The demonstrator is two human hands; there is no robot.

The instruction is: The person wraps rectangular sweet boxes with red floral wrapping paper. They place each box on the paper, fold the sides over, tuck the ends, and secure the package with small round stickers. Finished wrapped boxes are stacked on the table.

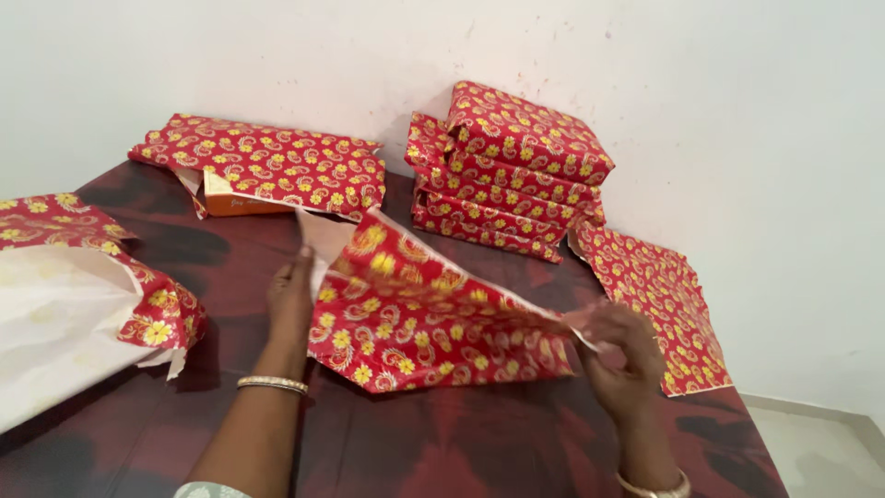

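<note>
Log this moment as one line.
left hand: on wrap sheet edge | right hand: pinching its right edge | wrapped stack behind, by wall

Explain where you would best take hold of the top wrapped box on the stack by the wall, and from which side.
Grip the top box by its two long edges, reaching from the front. It lies tilted and skewed on the stack, so its edges overhang and are free, while the wall behind blocks the far side.

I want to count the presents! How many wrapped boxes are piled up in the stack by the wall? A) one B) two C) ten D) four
D: the stack of wrapped boxes against the white wall shows four red flowered parcels, one on top of another.
</note>
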